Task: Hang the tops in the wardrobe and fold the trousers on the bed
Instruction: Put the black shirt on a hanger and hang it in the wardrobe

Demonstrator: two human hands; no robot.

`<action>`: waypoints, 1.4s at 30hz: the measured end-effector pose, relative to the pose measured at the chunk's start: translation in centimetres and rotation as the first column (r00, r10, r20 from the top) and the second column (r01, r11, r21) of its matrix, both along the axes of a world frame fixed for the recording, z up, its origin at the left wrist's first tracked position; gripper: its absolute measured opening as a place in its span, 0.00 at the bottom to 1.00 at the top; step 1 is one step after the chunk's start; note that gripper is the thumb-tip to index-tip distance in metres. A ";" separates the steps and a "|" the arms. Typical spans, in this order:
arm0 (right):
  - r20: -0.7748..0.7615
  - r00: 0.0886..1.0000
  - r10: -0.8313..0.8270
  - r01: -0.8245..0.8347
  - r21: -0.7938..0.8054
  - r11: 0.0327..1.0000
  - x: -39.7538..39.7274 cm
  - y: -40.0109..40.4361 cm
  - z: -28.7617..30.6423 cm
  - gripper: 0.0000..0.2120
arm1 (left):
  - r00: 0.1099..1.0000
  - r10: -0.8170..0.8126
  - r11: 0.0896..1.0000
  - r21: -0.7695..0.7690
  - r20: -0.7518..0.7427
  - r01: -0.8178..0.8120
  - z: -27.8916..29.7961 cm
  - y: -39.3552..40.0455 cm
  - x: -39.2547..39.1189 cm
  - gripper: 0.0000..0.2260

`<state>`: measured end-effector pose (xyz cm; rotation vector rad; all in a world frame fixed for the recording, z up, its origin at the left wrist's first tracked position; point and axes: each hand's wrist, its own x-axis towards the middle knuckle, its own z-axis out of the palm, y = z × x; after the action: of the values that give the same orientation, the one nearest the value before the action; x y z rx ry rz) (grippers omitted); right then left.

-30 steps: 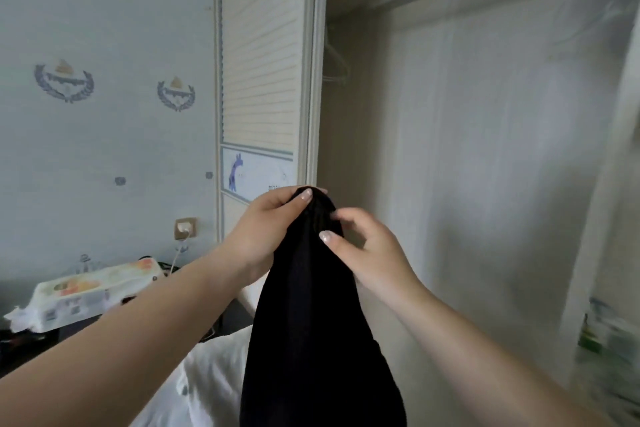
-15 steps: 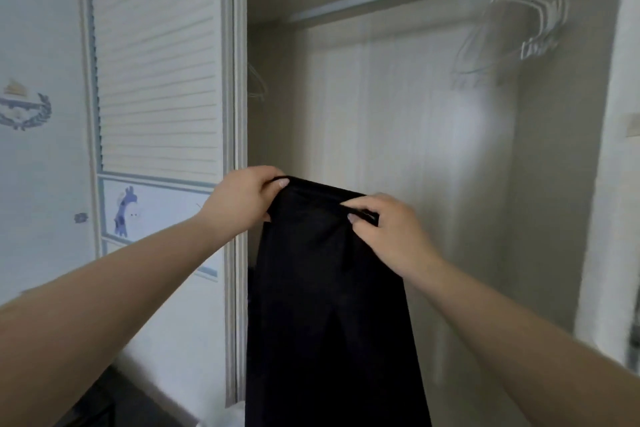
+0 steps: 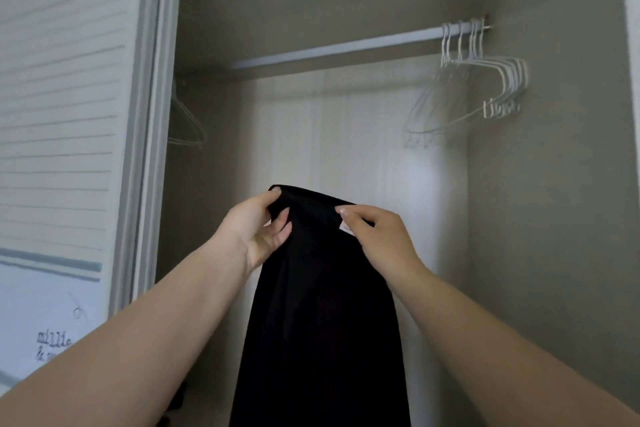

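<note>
Both hands raised at chest height in front of the open wardrobe (image 3: 554, 218). Between them hangs a black garment (image 3: 322, 305), held by its top edge so the rest drops straight down past the forearms and out of the bottom of view. Whether it is a top or trousers cannot be told; the top edge reads as a straight band.

Left hand (image 3: 258, 232): thumb and forefinger pinch the left corner of the top edge, the other fingers half-curled against the cloth below. Right hand (image 3: 377, 236): fingers curled over the right part of the edge, thumb behind, gripping it. A small white label (image 3: 347, 228) shows just under the right fingertips. Holding the two ends of the edge apart probably serves to spread the piece flat and find its orientation.

Above and beyond the hands runs the clothes rail (image 3: 339, 47). A bunch of white hangers (image 3: 485, 87) sits at the rail's far end, up and to the right of the right hand, well apart from it. One lone wire hanger (image 3: 187, 125) hangs up and to the left of the left hand, partly hidden by the slatted sliding door (image 3: 62, 97).

Judgement: garment not yet on a hanger. If it is a top, one hand must free itself to fetch a hanger, the right-hand bunch being the closest reach for the right hand. Letting go of one corner risks the cloth bunching or slipping.
</note>
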<state>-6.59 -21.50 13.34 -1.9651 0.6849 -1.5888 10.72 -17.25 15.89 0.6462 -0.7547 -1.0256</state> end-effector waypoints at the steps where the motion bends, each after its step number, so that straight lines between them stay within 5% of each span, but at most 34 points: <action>1: 0.009 1.000 -0.007 0.007 -0.005 1.000 0.1 -1.5 0.5 0.08 | 0.999 -0.005 0.999 -0.039 -0.048 0.003 0.4 -1.3 -0.3 0.04; 6: 0.051 0.997 -0.052 0.052 0.008 0.999 0.4 -7.1 3.0 0.15 | 0.993 -0.086 0.984 -0.166 -0.086 0.071 2.4 -5.6 -0.9 0.06; 17: 0.178 0.981 -0.070 0.062 0.053 0.997 -0.1 -14.5 7.4 0.19 | 0.956 -0.224 0.920 -0.284 0.189 0.271 5.1 -12.7 -0.7 0.11; 21: 0.182 0.980 -0.083 0.078 0.033 0.996 -0.7 -16.1 8.9 0.18 | 0.964 -0.232 0.907 -0.328 0.131 0.263 6.3 -15.1 -1.0 0.09; 24: 0.133 0.986 -0.104 0.101 0.027 0.994 -1.1 -17.1 10.0 0.18 | 0.964 -0.253 0.916 -0.300 0.082 0.266 7.7 -16.3 -1.2 0.10; 29: -0.016 0.976 -0.219 0.218 -0.034 0.975 -2.4 -18.5 12.2 0.17 | 0.926 -0.294 0.848 -0.383 0.237 0.367 9.9 -18.9 -1.2 0.08; 34: -0.203 0.910 -0.361 0.337 -0.144 0.930 -4.0 -18.0 15.2 0.15 | 0.969 -0.209 0.851 -0.464 0.129 0.246 12.1 -21.3 -2.3 0.08; 36: -0.257 0.784 -0.565 0.495 -0.290 0.819 -5.4 -17.4 17.3 0.18 | 0.982 -0.145 0.864 -0.468 0.121 0.185 12.9 -22.5 -2.7 0.09; 39: -0.204 0.238 -0.950 0.662 -0.682 0.312 -8.0 -15.4 20.7 0.23 | 0.983 -0.076 0.876 -0.460 0.166 0.145 13.9 -23.9 -3.3 0.09; 42: -0.043 -0.249 -0.967 0.525 -0.846 -0.097 -10.2 -13.5 23.4 0.24 | 0.979 -0.063 0.877 -0.457 0.194 0.147 14.5 -24.5 -3.7 0.08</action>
<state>-16.78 -34.97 36.72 -2.7602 3.0040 -1.4824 7.07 -41.75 30.34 0.2742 -1.1587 -0.8438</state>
